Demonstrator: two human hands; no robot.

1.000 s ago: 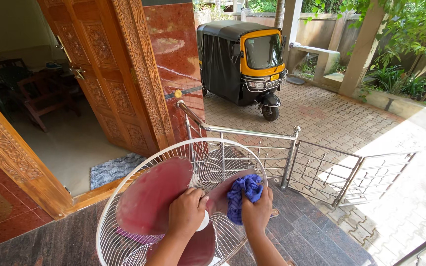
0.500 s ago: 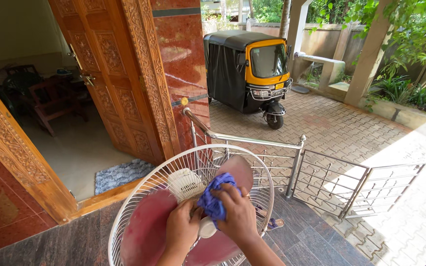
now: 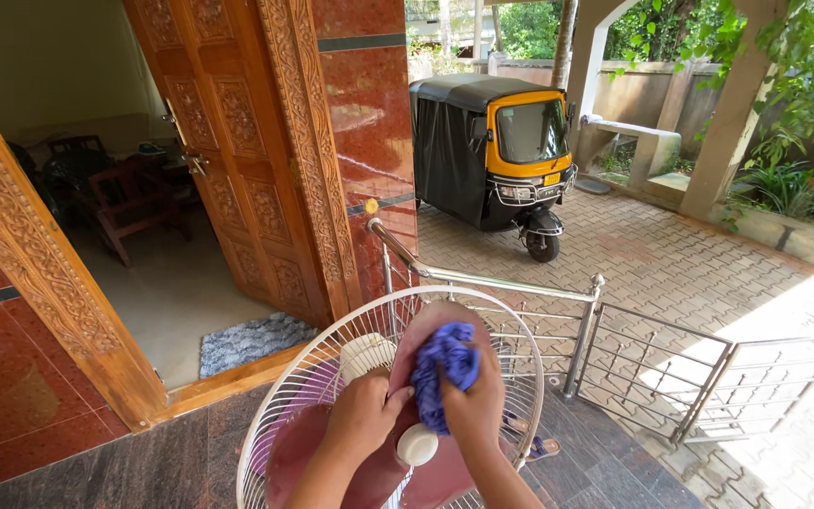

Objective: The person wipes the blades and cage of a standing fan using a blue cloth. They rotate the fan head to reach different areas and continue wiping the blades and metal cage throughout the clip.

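A fan head lies face up in front of me, with a white wire guard (image 3: 303,377) around dark pink blades (image 3: 303,448) and a white hub cap (image 3: 417,444). My right hand (image 3: 476,407) grips a crumpled blue cloth (image 3: 443,369) and presses it onto the upper blade. My left hand (image 3: 362,418) rests on the blade beside the cloth, close to the hub. Both forearms come up from the bottom edge.
A steel railing (image 3: 614,363) runs just behind the fan, with steps down to a paved yard. A black and yellow three-wheeler (image 3: 492,151) is parked there. A carved wooden door (image 3: 237,160) stands open at left, with a blue doormat (image 3: 252,341) inside.
My right hand has carried the blue cloth from the right edge of the fan across to the upper blade near the hub. The blades have turned. My view has shifted left.
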